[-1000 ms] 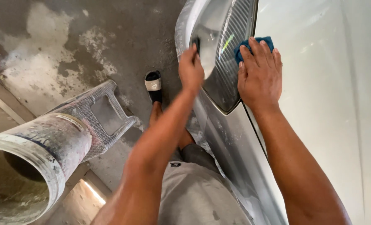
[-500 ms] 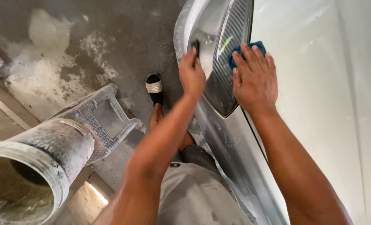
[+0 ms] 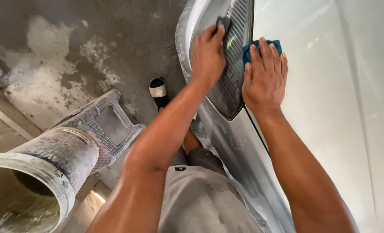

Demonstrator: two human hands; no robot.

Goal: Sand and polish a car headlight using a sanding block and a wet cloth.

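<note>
Left hand (image 3: 208, 54) at 12 o'clock, fingers curled pinching a small dark pad (image 3: 223, 22) against the headlight (image 3: 231, 73). Right hand (image 3: 264, 77) spread flat, pressing blue cloth (image 3: 249, 49) (probably for bracing).

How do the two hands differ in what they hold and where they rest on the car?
The left hand grips a small dark pad on the headlight; the right hand lies flat, fingers spread, on a blue cloth at the headlight's edge by the white panel. The left sits slightly higher in the view. Both press against the car.
</note>
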